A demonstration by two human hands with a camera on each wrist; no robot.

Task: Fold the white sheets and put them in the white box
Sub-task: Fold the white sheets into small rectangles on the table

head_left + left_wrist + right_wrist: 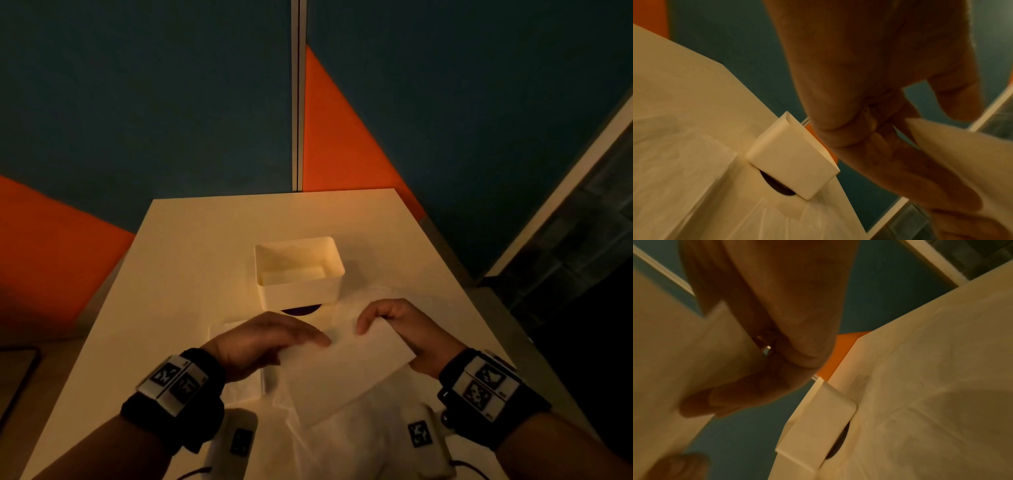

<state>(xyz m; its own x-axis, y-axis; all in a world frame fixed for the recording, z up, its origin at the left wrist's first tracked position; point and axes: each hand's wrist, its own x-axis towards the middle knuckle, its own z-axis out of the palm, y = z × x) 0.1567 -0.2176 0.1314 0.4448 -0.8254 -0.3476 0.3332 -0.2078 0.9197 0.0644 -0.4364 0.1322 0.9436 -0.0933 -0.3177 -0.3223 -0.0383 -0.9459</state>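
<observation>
A folded white sheet (346, 370) hangs tilted just above the table, between both hands. My left hand (308, 337) pinches its left corner, fingers on top, and the left wrist view shows that corner of the sheet (962, 162) between fingers and thumb. My right hand (368, 325) grips the far right end with curled fingers; in the right wrist view the sheet (674, 353) lies under them. The white box (298, 291) stands open-topped just beyond the hands, also seen as the box (791, 155) and the box (818, 426). What lies inside it I cannot tell.
More thin white sheets (342, 445) lie spread on the white table (205, 240) below the hands, another sheet (222, 329) at the left. A dark disc (299, 311) shows under the box's near side. Blue and orange partitions stand behind the table.
</observation>
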